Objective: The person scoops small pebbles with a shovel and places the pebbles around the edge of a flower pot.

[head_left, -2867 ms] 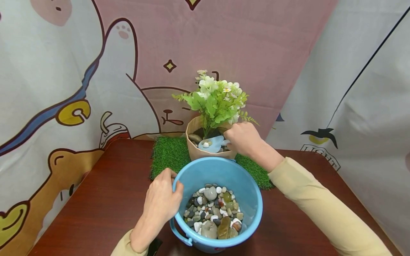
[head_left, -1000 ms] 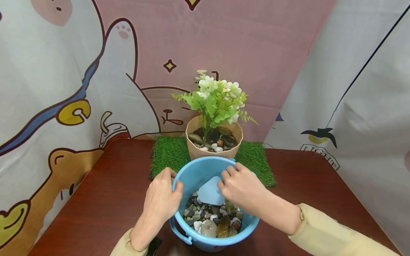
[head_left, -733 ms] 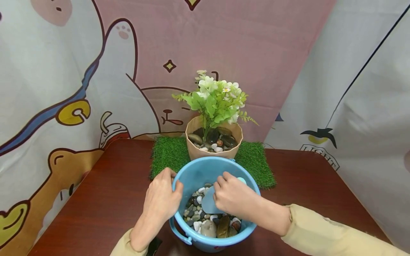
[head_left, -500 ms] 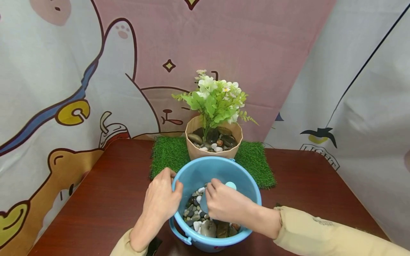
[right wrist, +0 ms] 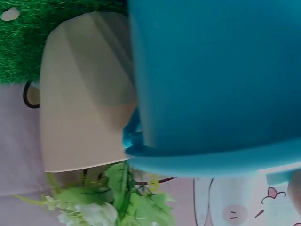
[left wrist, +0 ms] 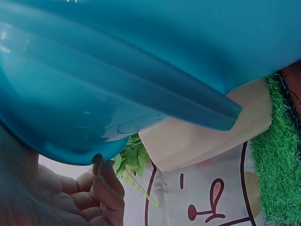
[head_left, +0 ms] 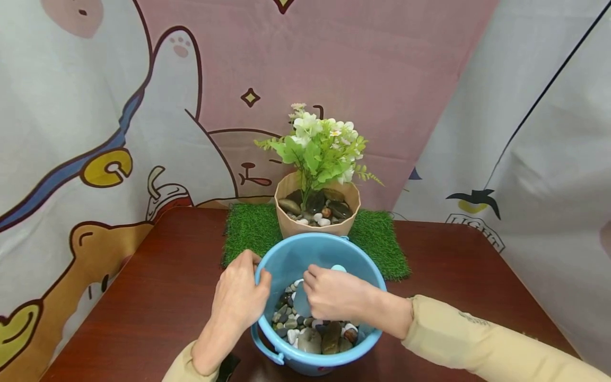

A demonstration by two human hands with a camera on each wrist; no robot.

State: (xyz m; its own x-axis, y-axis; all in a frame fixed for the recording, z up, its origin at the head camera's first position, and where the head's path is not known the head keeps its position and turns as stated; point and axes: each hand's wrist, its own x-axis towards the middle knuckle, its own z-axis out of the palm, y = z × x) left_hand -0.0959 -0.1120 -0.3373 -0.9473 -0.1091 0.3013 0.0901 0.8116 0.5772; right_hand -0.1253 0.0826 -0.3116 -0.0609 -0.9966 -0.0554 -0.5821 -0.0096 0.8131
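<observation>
My left hand [head_left: 241,292] grips the left rim of a light blue bucket [head_left: 317,359], thumb over the edge; the left wrist view shows its curled fingers [left wrist: 110,188] at the rim. Inside the bucket, my right hand [head_left: 339,294] holds a small blue shovel, its blade [head_left: 302,301] down at the pebbles [head_left: 288,318] and its pale handle end [head_left: 338,268] showing behind the hand. The hand covers the rest of the shovel. Several larger stones [head_left: 310,340] lie at the bucket's near side. In the right wrist view, the bucket wall [right wrist: 216,84] hides nearly all of that hand.
Right behind the bucket, a beige flowerpot [head_left: 315,229] with stones and a white-flowered plant [head_left: 320,148] stands on a green turf mat [head_left: 382,249]. The bucket's handle [head_left: 267,347] hangs at its left. A brown table [head_left: 157,286] lies beneath; a printed cloth [head_left: 363,69] hangs behind.
My right hand has brought the shovel from the flowerpot into the bucket, then down and left into the pebbles. White pebbles now show at the pot's front. My left hand stays on the rim.
</observation>
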